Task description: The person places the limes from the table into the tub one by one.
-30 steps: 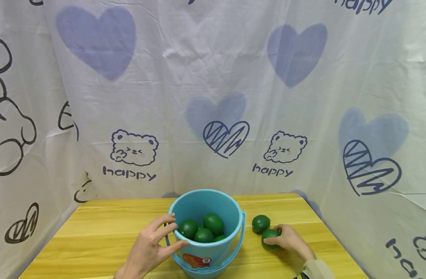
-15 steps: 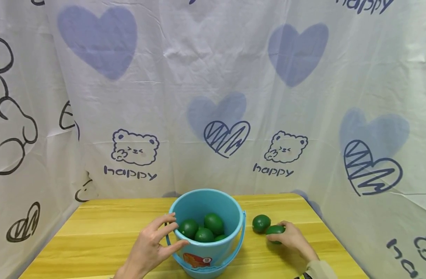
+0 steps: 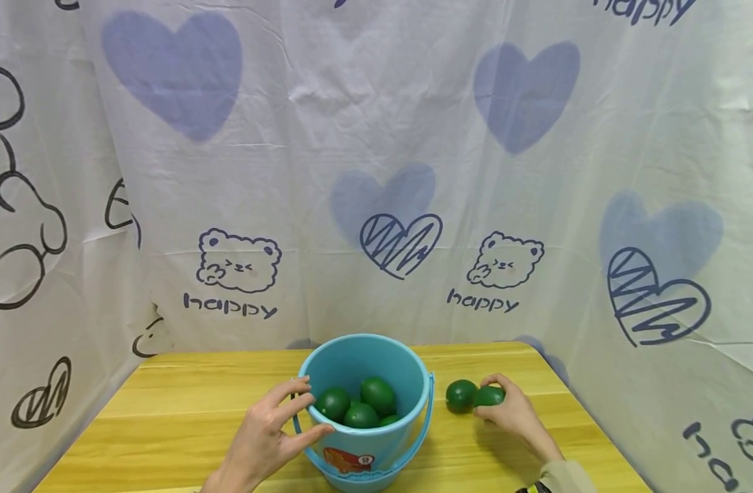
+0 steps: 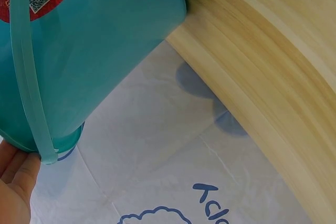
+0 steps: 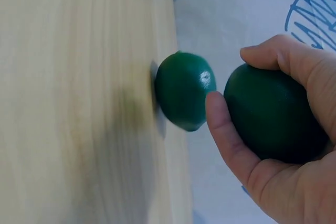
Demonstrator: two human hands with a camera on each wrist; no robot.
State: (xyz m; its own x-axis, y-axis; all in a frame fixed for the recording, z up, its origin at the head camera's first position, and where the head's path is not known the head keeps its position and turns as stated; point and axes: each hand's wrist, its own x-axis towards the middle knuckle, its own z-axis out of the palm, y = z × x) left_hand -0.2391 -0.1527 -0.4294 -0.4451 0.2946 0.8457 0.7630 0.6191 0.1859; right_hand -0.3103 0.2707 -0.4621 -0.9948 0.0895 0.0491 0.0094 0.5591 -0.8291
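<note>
My right hand (image 3: 513,414) holds a dark green lime (image 3: 489,396) between thumb and fingers, raised above the table. Just left of it another lime (image 3: 461,396) rests on the wood; the right wrist view shows that lime (image 5: 185,91) beside my fingertips, with the gripped lime (image 5: 273,114) against my palm. A light blue bucket (image 3: 407,438) stands at the middle front with several limes (image 3: 378,395) inside. My left hand (image 3: 268,431) grips the bucket's rim on its left side, fingers and thumb spread. In the left wrist view the bucket (image 4: 100,51) partly hides its fingertips.
The bucket's handle (image 3: 424,431) hangs down across its front right. A yellow wood-grain table (image 3: 185,404) carries everything, and a white printed cloth (image 3: 327,287) hangs behind it and along both sides.
My right hand has lifted its lime from the table, moving slightly right and then up. The left hand, the bucket and the other limes stay where they were.
</note>
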